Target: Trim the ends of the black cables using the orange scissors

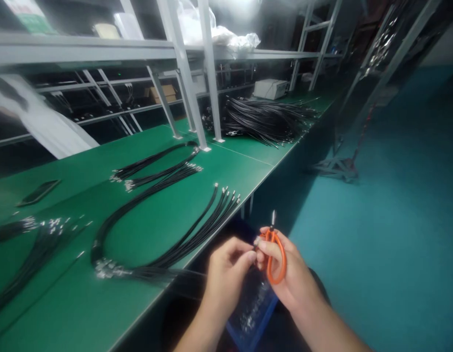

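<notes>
My left hand [226,271] is closed in a pinch at the end of a black cable, whose length blurs back toward the table edge. Orange-handled scissors [269,266] rest in my right hand [290,274], blades pointing away from me. The thumb and finger of that hand also pinch a small silvery piece against the cable end; its exact form is too small to tell. Both hands meet beyond the table edge, above a blue bin [265,320] with small shiny pieces in it. A curved bundle of black cables [118,212] with metal tips lies on the table at left.
The green table [149,230] carries more cable bundles [158,154], a large cable pile [263,120], a phone-like dark object [38,192] and a white box [270,89]. Grey shelf posts [192,93] rise from it. A person's pale sleeve [46,117] shows across the table.
</notes>
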{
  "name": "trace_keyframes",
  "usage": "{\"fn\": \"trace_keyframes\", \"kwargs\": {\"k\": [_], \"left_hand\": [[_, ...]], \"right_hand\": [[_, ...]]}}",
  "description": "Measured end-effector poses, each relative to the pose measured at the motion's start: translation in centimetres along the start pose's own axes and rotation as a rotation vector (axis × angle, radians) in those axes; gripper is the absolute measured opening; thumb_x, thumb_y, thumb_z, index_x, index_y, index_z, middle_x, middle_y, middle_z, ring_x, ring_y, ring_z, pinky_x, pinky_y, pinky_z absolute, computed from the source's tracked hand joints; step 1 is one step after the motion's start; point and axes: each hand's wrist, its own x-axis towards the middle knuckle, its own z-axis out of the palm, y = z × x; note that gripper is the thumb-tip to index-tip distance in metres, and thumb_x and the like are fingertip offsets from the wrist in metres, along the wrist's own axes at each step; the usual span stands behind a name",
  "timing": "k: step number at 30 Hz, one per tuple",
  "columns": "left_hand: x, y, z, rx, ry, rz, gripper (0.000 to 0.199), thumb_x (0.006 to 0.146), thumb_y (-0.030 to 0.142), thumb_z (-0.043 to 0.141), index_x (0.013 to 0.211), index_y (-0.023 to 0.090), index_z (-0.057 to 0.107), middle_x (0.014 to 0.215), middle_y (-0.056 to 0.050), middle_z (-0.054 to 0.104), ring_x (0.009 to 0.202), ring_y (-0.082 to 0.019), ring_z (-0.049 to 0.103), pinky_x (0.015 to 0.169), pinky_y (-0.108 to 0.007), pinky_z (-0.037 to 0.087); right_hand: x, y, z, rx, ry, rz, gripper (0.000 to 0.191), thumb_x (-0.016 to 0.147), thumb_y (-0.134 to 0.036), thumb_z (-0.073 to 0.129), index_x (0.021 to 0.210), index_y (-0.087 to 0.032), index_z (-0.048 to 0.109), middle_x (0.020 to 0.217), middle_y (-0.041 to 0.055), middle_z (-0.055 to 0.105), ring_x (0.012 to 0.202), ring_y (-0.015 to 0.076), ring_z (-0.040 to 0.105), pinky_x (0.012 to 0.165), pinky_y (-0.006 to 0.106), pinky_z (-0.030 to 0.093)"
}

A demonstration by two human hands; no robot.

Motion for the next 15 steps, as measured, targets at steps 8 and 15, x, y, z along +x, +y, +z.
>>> {"fn": "trace_keyframes", "kwargs": {"k": [8,15], "left_hand": [[-0.5,0.4,-0.2,-0.028,0.105,0.071,0.012,0.079,0.027,0.066,0.082,0.018,0.059,0.076,0.0,0.059,0.063,-0.012,0.056,0.058,-0.023,0.045],[0.1,1.2,-0.9,-0.338,-0.023,0.03,0.009,0.081,0.019,0.063,0.074,0.014,0.063,0.069,0.001,0.057,0.056,-0.009,0.056,0.056,-0.021,0.045]], "right_hand": [[-1.3,1.1,1.5,0.015,0.017,0.003,0.03,0.068,-0.01,0.072,0.09,-0.02,0.055,0.068,-0.0037,0.062,0.058,0.0075,0.055,0.055,0.016,0.045],[-1.7,1.1,1.7,0.001,-0.03,-0.007,0.027,0.069,-0.012,0.069,0.09,-0.019,0.055,0.067,-0.0028,0.062,0.054,0.0086,0.053,0.053,0.019,0.044]]}}
